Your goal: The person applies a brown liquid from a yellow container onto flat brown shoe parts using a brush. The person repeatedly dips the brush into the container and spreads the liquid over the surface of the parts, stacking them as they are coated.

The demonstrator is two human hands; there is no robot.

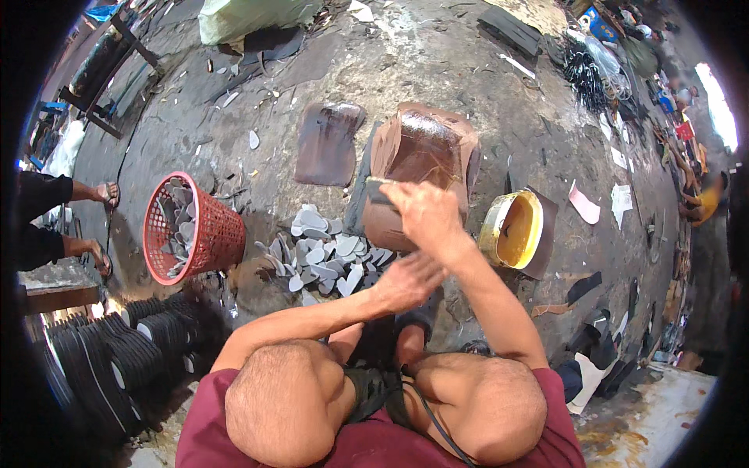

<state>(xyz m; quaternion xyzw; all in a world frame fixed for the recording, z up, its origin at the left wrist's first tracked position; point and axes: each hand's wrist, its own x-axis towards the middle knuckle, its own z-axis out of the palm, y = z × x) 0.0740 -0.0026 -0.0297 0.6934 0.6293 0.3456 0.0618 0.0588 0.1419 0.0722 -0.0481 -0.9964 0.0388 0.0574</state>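
Seemingly partly coated, the brown stack [425, 156], glossy farther off, duller nearer, sits between a yellow tub [491, 232] of amber liquid [516, 234] and a red basket [218, 238] of grey cutouts [179, 212], the right hand [427, 218] pinching an apparent dark spreader [381, 193] over it, the grip of the left hand [409, 281] unclear.
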